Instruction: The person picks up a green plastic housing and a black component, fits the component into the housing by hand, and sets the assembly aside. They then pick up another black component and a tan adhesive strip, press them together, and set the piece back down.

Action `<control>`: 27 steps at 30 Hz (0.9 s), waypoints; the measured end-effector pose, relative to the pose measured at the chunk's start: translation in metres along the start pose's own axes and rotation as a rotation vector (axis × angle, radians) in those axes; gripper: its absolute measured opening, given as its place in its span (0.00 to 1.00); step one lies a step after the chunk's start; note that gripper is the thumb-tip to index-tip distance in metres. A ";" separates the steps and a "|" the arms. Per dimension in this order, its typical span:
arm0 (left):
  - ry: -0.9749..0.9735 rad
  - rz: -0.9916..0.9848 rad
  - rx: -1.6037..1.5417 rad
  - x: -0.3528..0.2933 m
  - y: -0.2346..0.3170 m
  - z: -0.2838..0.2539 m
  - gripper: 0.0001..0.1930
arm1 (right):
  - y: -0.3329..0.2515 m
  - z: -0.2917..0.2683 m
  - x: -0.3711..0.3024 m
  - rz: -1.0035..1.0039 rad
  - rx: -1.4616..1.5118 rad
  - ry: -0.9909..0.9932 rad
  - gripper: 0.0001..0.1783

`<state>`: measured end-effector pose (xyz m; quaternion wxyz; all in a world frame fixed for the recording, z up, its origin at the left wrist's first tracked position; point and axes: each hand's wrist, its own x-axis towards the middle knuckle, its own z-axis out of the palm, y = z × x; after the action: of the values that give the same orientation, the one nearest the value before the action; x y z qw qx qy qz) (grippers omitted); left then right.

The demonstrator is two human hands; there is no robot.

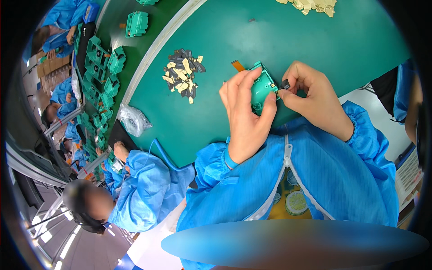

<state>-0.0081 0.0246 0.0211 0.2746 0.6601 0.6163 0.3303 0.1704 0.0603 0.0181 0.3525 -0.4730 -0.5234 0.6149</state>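
A green plastic housing (263, 89) is gripped in my left hand (247, 105), its thumb on the near side and its fingers over the left edge. From the housing's far left an orange flat cable (237, 65) sticks out. My right hand (312, 92) pinches a small black piece (285, 84) between thumb and forefinger, right beside the housing's right edge. Its thumb tip meets that edge; whether the black piece itself touches the housing I cannot tell. To the left on the green table lies a pile of black and cream-coloured small pieces (183, 74).
Cream-coloured scraps (310, 5) lie at the table's far edge. A clear plastic bag (135, 120) rests at the left, near a blue coiled cord (164, 155). Past the pale rail (153, 42), several green housings (101, 72) line a belt. A co-worker in blue (144, 189) sits at left.
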 end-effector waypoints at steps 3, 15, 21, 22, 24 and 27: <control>0.000 0.001 -0.001 0.000 -0.002 0.001 0.26 | 0.001 0.001 0.000 0.007 -0.003 0.003 0.08; -0.002 -0.014 -0.022 -0.001 -0.001 0.001 0.26 | -0.001 0.001 -0.001 0.041 0.021 0.004 0.08; 0.014 -0.012 -0.008 -0.002 0.001 0.004 0.26 | 0.001 0.001 -0.001 0.022 -0.010 0.005 0.08; 0.014 -0.012 -0.008 -0.002 0.000 0.004 0.26 | 0.001 0.000 -0.001 0.027 -0.012 0.004 0.07; 0.015 -0.001 -0.008 -0.001 -0.001 0.004 0.26 | 0.000 -0.001 -0.001 0.031 -0.017 0.002 0.07; 0.012 -0.013 -0.026 -0.002 -0.001 0.004 0.27 | -0.001 -0.001 -0.001 0.031 -0.015 0.004 0.08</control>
<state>-0.0059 0.0231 0.0178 0.2817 0.6504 0.6179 0.3403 0.1713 0.0597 0.0195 0.3404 -0.4849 -0.5202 0.6152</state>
